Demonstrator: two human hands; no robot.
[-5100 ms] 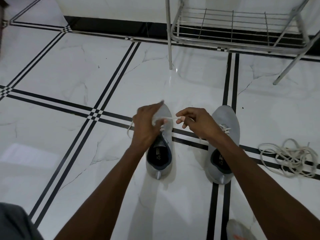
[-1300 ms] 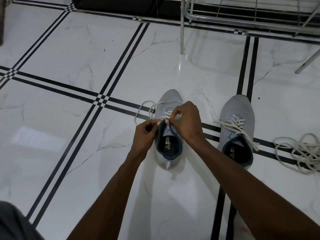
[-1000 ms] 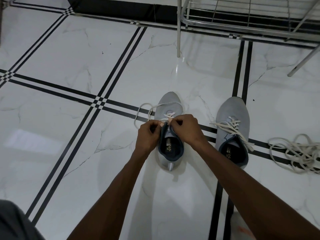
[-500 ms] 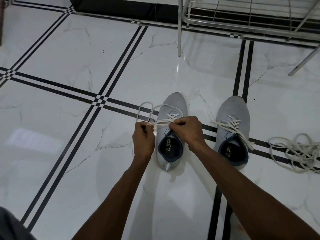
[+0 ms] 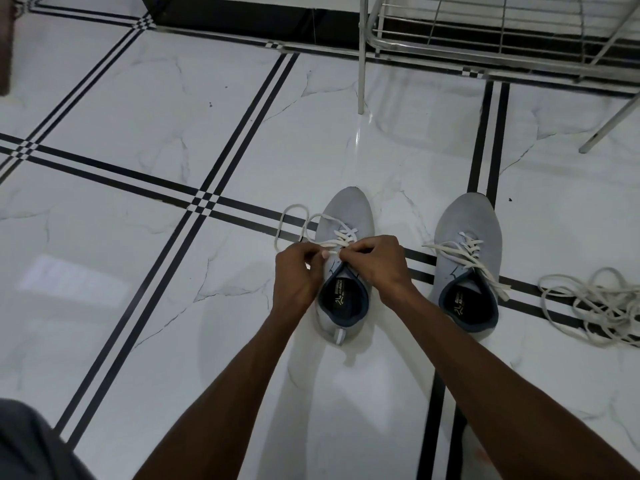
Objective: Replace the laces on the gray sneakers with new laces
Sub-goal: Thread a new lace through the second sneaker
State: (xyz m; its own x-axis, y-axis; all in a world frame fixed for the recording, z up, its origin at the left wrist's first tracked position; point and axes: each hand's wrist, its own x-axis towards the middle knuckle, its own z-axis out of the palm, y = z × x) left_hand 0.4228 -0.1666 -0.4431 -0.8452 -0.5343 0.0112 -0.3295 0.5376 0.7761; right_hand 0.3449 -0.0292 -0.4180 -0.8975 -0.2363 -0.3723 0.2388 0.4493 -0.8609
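Left grip: left hand [image 5: 297,276] curled, pinching a strand of the flat off-white lace [image 5: 341,237] at the left edge of the throat of the left grey fabric sneaker [image 5: 346,271]; narrow pinch, knuckles toward camera
Right grip: right hand [image 5: 375,263] curled over the top eyelets, fingertips pinching the same lace just beside the left hand; the exact fingers on the strand cannot be told
Change: half a second ago the hands stood apart with the lace drawn taut leftward; now they meet at the top of the throat; five seconds ago they worked nearer the toe; judged: lacing has climbed to the last eyelets
Meaning for task: crossings fill the lower throat; slack loops lie on the floor left of the toe; this shoe judged nearly laced, tying or final threading remaining
Arm pose: both forearms reach forward and down, converging over the shoe; wrists slightly flexed
Other shoe: right grey fabric sneaker [image 5: 467,268] stands well apart to the right, laced, ends loose across its collar
Floor: white marble-patterned tile floor with black stripes [image 5: 138,109]; tangled pile of off-white laces [image 5: 595,303] right of the pair
Background: steel wire rack [image 5: 485,36] beyond the shoes
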